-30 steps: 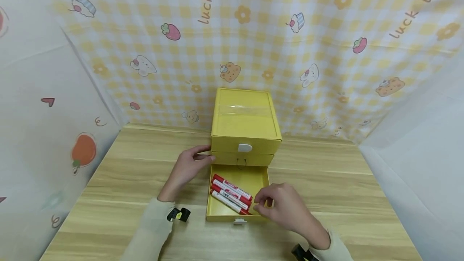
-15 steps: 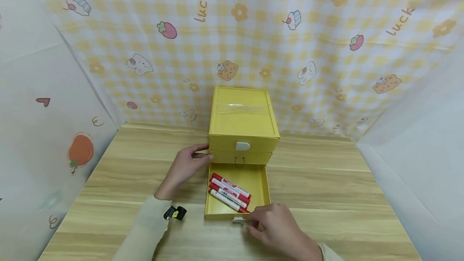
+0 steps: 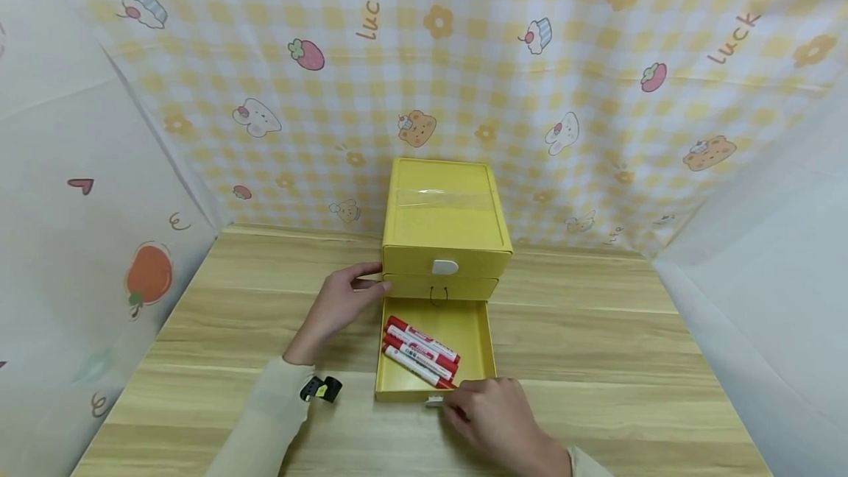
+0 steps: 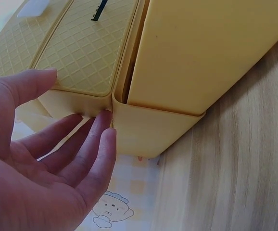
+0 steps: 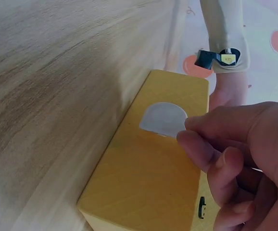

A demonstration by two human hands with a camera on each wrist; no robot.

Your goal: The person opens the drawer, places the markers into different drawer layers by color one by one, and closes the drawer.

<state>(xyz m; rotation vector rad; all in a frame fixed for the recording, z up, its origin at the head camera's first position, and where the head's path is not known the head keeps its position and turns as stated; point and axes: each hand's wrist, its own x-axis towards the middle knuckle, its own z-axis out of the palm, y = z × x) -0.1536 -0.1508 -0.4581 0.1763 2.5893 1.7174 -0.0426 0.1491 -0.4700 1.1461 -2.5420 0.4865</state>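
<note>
A small yellow drawer cabinet (image 3: 442, 219) stands against the backdrop, its bottom drawer (image 3: 473, 337) pulled out toward me. Several red-and-white markers (image 3: 420, 352) lie side by side in that drawer, slanting. My left hand (image 3: 338, 306) rests at the cabinet's left front corner; in the left wrist view its fingers (image 4: 88, 144) lie fairly straight along the side, with the thumb by the middle drawer's front. At the drawer's front, my right hand (image 3: 493, 418) pinches the edge of the white handle (image 5: 164, 119) between thumb and forefinger, the other fingers curled.
The cabinet's top drawer has a white handle (image 3: 444, 267), and the middle one a dark loop (image 3: 439, 296); both are pushed in. Clear tape (image 3: 444, 199) crosses the cabinet top. Around it spreads a wood-grain table (image 3: 583, 330), with a checked cloth (image 3: 450, 79) behind.
My right hand has moved down and left from the drawer's right edge to its front handle. My left hand keeps its place at the cabinet corner. The markers lie as before.
</note>
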